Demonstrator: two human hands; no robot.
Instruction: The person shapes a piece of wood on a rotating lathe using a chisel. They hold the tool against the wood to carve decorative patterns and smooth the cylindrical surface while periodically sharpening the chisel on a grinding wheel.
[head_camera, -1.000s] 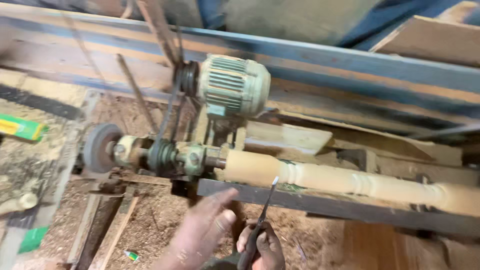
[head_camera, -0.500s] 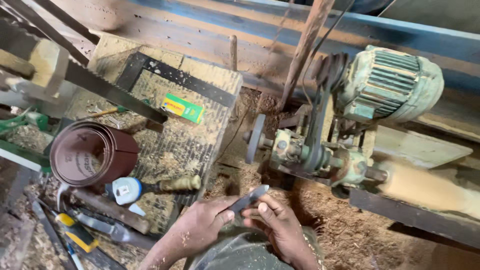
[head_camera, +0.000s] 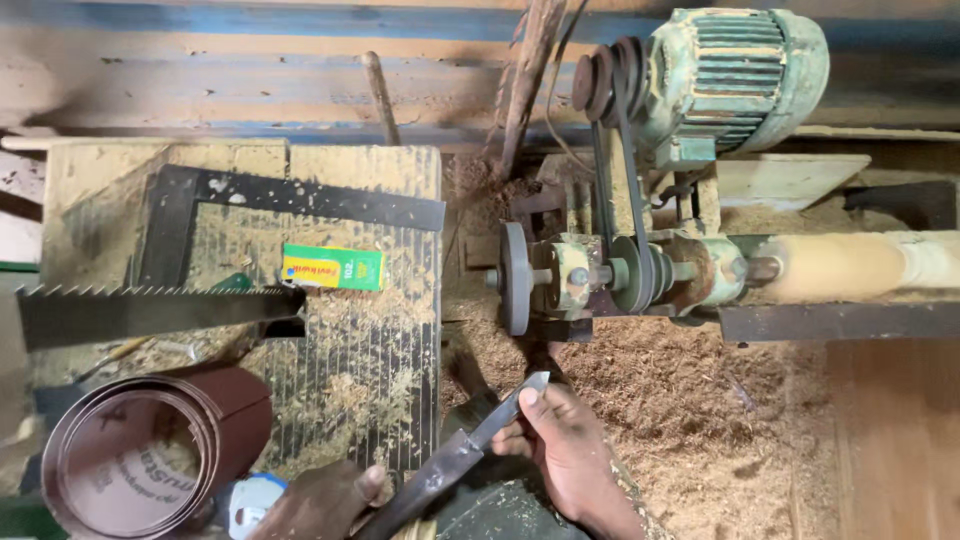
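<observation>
At the far left a roll of sandpaper lies on its side at the near left corner of the bench, its open end toward me and its lower curve cut off by the bottom edge. The hollow of the roll holds nothing I can make out but its own coiled layers. Just above it a saw blade runs across the bench, its left end leaving the view. Behind that lies a black steel square, and inside its angle a small green and yellow box rests among the shavings on the ribbed top. A blue and white object by the roll is mostly hidden by my left hand, so I cannot tell what it is.

My left hand shows only in part at the bottom edge; its fingers curl loosely around the lower end of a long flat metal blade, though the grip itself is cut off. My right hand pinches the blade nearer its tip, thumb pressed on the flat face, fingers closed beneath. The blade slants up toward the grinding wheel without touching it.

Further right, a belt joins the spindle pulleys to the green motor at the back. A pale turned wooden piece runs off the right edge.
</observation>
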